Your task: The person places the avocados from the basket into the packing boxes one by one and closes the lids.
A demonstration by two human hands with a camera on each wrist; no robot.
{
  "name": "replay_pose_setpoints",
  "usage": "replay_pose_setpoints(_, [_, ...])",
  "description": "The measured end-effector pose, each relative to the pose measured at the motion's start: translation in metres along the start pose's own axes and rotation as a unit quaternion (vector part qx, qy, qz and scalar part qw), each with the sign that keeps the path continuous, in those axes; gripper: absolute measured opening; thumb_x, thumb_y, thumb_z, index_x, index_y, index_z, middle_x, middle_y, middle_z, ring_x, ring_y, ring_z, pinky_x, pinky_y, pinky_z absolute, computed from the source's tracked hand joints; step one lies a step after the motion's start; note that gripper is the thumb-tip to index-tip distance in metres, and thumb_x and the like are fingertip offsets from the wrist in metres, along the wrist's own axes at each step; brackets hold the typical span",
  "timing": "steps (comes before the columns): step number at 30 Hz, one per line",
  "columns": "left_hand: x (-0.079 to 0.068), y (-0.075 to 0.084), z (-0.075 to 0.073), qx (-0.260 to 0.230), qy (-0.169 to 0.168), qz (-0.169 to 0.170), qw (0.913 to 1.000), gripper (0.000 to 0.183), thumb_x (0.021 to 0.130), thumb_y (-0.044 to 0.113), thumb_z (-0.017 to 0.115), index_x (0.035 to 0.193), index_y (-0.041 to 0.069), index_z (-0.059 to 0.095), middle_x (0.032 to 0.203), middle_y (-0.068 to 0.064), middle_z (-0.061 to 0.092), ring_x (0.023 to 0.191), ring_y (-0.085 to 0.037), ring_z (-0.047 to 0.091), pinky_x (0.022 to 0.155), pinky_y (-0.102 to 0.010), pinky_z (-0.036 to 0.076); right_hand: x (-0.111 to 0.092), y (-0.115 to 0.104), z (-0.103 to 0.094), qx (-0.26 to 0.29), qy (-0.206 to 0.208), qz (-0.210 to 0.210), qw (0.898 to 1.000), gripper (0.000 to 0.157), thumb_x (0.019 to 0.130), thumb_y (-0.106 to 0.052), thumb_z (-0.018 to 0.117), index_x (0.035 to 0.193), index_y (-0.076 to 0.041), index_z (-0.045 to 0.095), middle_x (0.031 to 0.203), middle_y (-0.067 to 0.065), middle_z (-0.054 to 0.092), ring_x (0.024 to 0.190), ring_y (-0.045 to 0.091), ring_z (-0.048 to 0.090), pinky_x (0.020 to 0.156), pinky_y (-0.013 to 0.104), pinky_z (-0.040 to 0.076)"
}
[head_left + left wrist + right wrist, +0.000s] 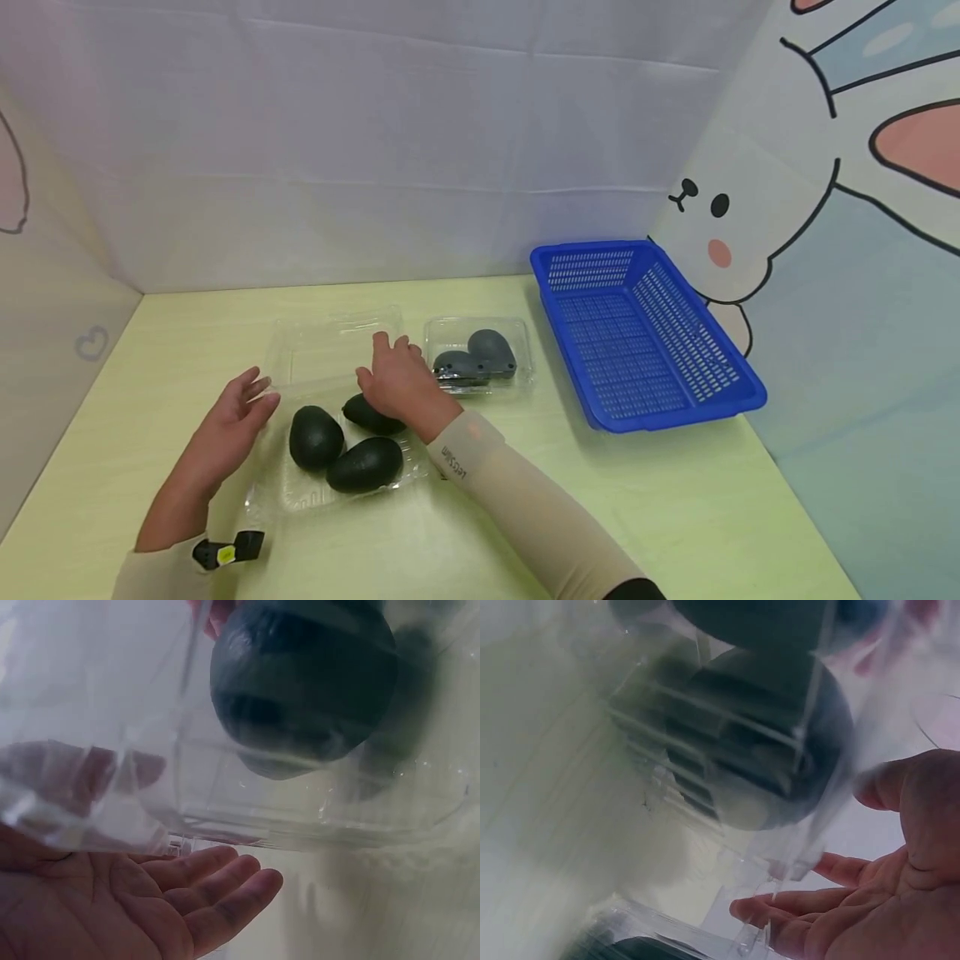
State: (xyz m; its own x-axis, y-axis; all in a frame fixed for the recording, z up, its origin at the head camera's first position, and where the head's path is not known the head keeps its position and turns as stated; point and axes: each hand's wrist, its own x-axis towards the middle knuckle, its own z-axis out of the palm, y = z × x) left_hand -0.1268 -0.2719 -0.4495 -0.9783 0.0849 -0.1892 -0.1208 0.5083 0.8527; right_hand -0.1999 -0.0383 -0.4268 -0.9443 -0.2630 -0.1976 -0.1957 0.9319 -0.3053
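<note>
Three dark green avocados [364, 465] lie in a clear plastic clamshell box [303, 496], its lid [330, 337] laid back toward the wall. To the left of the box my left hand [234, 421] is held with loosely bent fingers and nothing in its grasp; the left wrist view shows its fingers [232, 907] extended beside the clear wall. My right hand [401, 379] reaches over the box's right side, partly covering one avocado. In the right wrist view its fingertips [754, 911] are right at the box's edge, with the thumb apart from them.
Right of the box stands another clear plastic box [521, 333] with two dark rounded fruits inside. A blue perforated basket [600, 417] sits farther right on the pale yellow table [675, 500]. White cloth [375, 167] hangs behind, and a wall with a rabbit drawing stands on the right.
</note>
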Motion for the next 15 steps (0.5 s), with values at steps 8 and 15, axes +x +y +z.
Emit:
replay_pose_setpoints(8, [-0.001,-0.003,0.001,-0.007,0.013,0.008,0.9998,0.078,0.113,0.032,0.042,0.159,-0.009,-0.005,0.158,-0.041,0.021,0.139,-0.057,0.036,0.078,-0.002,0.038,0.000,0.006,-0.002,0.056,0.036,-0.031,0.997,0.056,0.108,-0.041,0.052,0.155,-0.014,0.038,0.149,0.014,0.047,0.129,0.032,0.051,0.107,0.038,0.044])
replay_pose_setpoints(15, [-0.001,-0.002,0.001,-0.006,0.035,0.013,0.9993,0.078,0.113,0.032,0.043,0.159,-0.009,-0.004,0.157,-0.040,0.025,0.138,-0.057,0.037,0.077,-0.002,0.038,-0.001,0.014,-0.002,0.157,0.094,-0.056,0.981,0.050,0.106,-0.031,0.056,0.149,-0.010,0.044,0.151,0.015,0.044,0.126,0.034,0.053,0.106,0.042,0.046])
